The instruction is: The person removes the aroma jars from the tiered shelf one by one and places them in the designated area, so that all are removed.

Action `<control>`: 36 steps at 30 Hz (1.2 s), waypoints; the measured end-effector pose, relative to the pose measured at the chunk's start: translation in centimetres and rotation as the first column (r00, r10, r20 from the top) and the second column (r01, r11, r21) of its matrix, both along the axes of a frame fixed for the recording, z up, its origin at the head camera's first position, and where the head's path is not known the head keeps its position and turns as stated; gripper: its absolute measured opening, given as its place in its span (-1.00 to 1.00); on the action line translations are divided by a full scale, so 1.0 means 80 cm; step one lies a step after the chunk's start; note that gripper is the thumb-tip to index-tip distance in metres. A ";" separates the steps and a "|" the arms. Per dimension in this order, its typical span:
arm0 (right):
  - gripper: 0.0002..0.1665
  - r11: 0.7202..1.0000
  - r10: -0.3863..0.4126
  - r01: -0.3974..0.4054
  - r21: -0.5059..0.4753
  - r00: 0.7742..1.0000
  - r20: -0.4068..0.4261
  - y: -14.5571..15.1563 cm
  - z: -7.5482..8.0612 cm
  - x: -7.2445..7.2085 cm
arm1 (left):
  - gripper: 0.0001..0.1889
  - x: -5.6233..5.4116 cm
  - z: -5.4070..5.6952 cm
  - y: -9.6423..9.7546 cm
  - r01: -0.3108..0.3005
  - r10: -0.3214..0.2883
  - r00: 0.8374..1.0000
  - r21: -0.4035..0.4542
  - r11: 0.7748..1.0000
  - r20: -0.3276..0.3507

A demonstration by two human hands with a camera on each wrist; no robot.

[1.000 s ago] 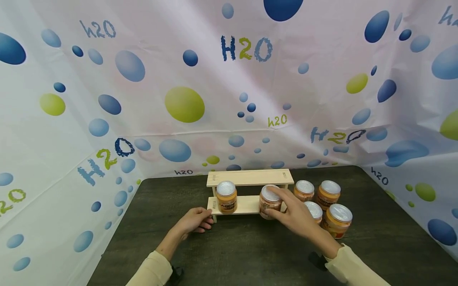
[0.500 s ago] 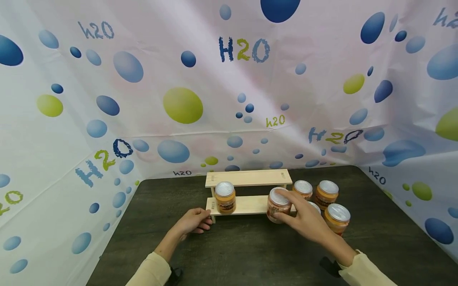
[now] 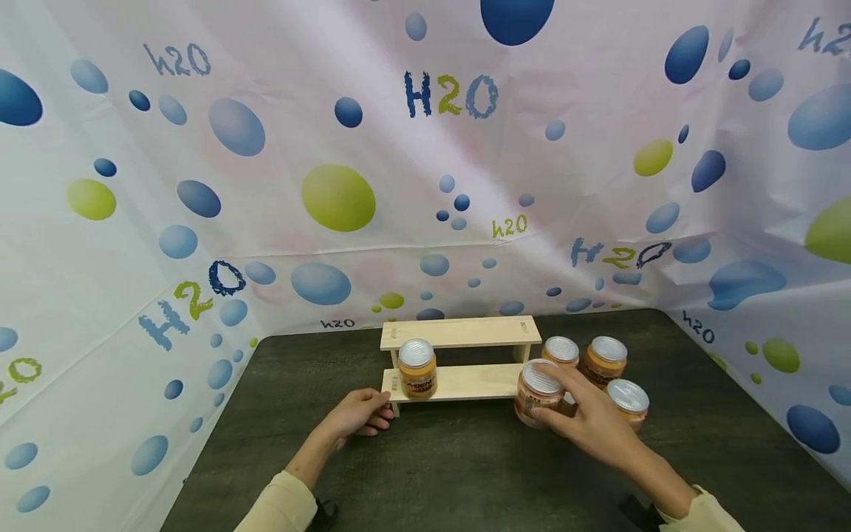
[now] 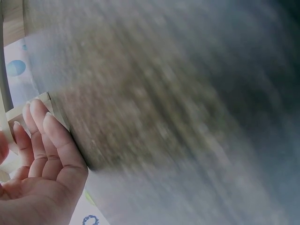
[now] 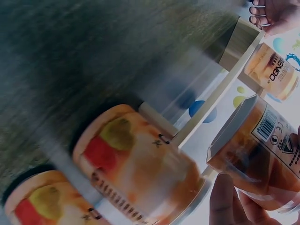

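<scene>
One jar [image 3: 532, 400], maybe mid-carry (careful!), likely needed gentle lowering.
Right hand [image 3: 588, 423] held it by shelf [image 3: 468, 381], four o'clock; left hand [image 3: 359, 414] pinched shelf, eight o'clock.

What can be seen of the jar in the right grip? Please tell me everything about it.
The jar is short, round and glossy, orange-brown, with a silvery, ridged lid on top; glass or plastic, I cannot tell. The right wrist view shows a printed barcode on its side. It is roughly upright, held by the thumb and fingers of the right grip, near the right end of the wooden rack.
</scene>
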State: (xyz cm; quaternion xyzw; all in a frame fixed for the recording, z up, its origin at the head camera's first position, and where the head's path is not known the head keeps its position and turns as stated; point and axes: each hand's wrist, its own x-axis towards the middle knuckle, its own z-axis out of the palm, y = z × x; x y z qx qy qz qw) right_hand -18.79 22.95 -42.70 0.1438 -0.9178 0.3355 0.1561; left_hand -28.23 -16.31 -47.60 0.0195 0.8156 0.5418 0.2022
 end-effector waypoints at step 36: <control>-0.16 0.994 -0.093 0.090 0.060 0.995 0.043 0.029 -0.011 0.071 | -0.59 0.003 0.003 0.002 -0.015 0.015 1.000 -0.012 1.000 -0.001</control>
